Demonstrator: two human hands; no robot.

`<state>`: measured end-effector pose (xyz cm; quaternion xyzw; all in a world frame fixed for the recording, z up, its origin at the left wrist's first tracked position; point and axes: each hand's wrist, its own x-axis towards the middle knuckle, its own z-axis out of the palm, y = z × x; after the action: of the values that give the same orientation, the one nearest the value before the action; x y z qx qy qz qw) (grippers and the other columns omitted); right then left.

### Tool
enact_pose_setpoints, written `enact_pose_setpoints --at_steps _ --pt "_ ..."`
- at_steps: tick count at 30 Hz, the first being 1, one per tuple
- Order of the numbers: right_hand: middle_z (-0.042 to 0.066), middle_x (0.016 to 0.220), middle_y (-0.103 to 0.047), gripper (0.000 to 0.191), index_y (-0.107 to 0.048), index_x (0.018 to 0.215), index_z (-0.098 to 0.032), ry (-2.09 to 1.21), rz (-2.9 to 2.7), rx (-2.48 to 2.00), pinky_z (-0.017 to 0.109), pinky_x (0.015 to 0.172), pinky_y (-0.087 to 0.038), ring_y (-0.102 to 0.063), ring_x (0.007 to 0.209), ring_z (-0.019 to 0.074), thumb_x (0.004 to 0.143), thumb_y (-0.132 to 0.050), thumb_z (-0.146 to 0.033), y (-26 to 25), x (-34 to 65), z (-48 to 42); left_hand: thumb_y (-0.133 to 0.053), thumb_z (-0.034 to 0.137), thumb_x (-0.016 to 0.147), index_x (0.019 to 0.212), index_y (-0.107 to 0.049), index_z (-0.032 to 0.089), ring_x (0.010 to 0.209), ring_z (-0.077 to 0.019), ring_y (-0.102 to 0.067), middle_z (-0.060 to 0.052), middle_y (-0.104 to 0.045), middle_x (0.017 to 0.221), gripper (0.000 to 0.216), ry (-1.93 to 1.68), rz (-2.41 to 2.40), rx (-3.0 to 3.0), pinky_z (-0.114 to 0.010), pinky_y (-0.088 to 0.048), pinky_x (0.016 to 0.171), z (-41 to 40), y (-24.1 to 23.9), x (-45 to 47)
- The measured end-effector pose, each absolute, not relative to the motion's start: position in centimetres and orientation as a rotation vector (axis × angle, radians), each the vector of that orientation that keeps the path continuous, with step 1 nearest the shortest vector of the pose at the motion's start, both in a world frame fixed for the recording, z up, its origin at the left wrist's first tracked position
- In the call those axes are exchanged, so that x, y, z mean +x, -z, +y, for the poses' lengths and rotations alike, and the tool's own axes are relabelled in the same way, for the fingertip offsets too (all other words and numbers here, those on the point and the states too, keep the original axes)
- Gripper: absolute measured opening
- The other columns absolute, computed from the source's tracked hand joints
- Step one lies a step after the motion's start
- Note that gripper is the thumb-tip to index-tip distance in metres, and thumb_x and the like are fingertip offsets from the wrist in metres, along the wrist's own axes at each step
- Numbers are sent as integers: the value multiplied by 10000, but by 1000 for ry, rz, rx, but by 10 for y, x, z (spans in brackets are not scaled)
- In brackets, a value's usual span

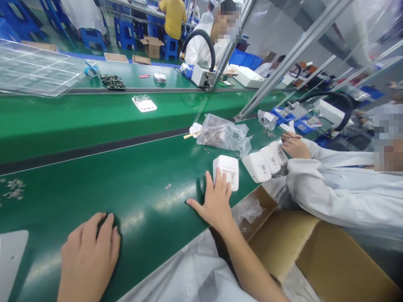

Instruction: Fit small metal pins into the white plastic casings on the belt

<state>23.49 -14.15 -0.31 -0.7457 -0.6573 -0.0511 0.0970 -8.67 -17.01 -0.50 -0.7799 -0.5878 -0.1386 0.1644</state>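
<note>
My right hand [214,203] lies on the green conveyor belt [141,209], its fingertips against the near side of a white plastic device [225,172]. Its thumb stretches out left on the belt, apart from the device. My left hand [88,256] rests on the belt at the lower left, fingers curved over a dark patch that could be shadow or a small object. A co-worker's hand [294,147] sits beyond several matching white devices [261,163] lined up to my right.
A clear plastic bag of small metal parts [220,134] lies on the belt ahead. An open cardboard box [283,247] stands at the belt's near edge. Small parts [14,188] are scattered far left. A second belt carries a white device [144,103] and circuit boards [112,82].
</note>
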Motion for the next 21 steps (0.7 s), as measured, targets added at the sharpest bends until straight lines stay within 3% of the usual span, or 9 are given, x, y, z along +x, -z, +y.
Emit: enact_pose_setpoints --at_steps 2,6,9,11,13,16,19,21 --pt "296 1651 -96 801 -306 1550 -87 139 -2001 -2119 702 1136 -256 -137 1512 515 949 -535 -564 -1 207 -154 -532 289 948 1115 -680 108 1008 -348 -555 -190 -625 1205 287 459 -1726 -2228 -435 -454 777 -171 4 -75" --pt "328 1619 -115 894 -337 1522 -77 -26 -2086 -1855 711 1094 -329 -179 1493 519 886 -599 -648 -22 167 -173 -574 366 944 1142 -650 109 1066 -354 -551 -193 -606 1228 333 560 -1761 -2360 -441 -464 806 -174 -1 -42" --pt "256 1496 -418 622 -455 1416 -124 -108 -2034 -1592 617 1096 -404 -404 1399 391 922 -624 -463 -39 162 -165 -606 346 934 1159 -625 121 1096 -348 -551 -179 -609 1241 319 573 -1740 -2478 -453 -470 843 -175 -6 -28" --pt "152 1244 -646 371 -539 1284 -179 -165 -2031 -1367 490 1007 -509 -592 1184 276 944 -599 -314 -45 166 -150 -618 288 928 1166 -603 120 1091 -326 -567 -169 -624 1206 292 686 -1723 -2540 -445 -473 853 -177 -9 -25" --pt "85 1058 -711 250 -574 1189 -200 -229 -2054 -1179 404 907 -561 -660 1006 216 947 -596 -257 -48 168 -138 -653 264 903 1209 -568 103 1085 -303 -582 -173 -623 1175 356 964 -1649 -2572 -442 -482 881 -182 -12 -24" --pt "114 1104 -705 295 -572 1213 -167 -311 -2125 -1039 408 915 -568 -665 1006 219 940 -603 -275 -47 161 -131 -734 418 838 1231 -563 95 1060 -312 -578 -174 -605 1118 536 1286 -1388 -2494 -481 -471 905 -190 -14 -19" --pt "153 1264 -648 389 -515 1334 -153 -395 -2217 -1019 418 935 -556 -637 1102 231 959 -512 -256 -42 148 -135 -730 582 795 1158 -642 131 1018 -322 -539 -161 -600 1040 586 1168 -1346 -2351 -489 -425 866 -196 -12 -12" --pt "162 1325 -616 437 -483 1384 -148 -446 -2275 -992 408 945 -547 -611 1167 239 960 -476 -256 -35 142 -139 -708 585 806 1078 -689 156 1022 -327 -526 -169 -623 1048 508 1066 -1399 -2348 -485 -394 848 -196 -12 -9"
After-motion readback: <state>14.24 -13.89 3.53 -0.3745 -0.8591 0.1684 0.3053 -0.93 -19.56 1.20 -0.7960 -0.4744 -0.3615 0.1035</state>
